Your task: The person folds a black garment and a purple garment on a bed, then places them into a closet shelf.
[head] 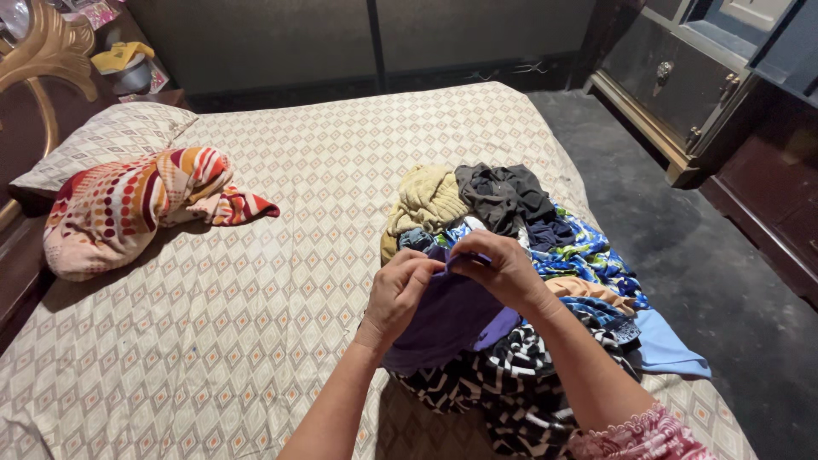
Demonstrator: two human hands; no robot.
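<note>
Both hands pinch a purple garment above a heap of clothes.

Left hand [399,290] and right hand [503,268] meet fingertip to fingertip, each closed on the top edge of the soft purple cloth garment [447,319], which hangs toward the wrists over the mixed-colour clothes pile [528,255] on the diamond-patterned bedsheet [281,281].

- The left hand [400,285] and the right hand [503,268] meet over a purple garment [447,319], both pinching its upper edge.
- The purple garment lies on top of a heap of clothes [528,255] on the right side of the bed [298,281].
- In the heap, a black-and-white patterned cloth [511,388] lies nearest, a beige knit [426,198] and a dark grey garment [504,194] at the far end, and a blue printed fabric [588,251] to the right.
- On the far left, a bundled multicoloured dotted cloth [128,209] rests against a pillow [106,140].
- A dark cabinet [673,81] stands to the far right, on the floor.
</note>
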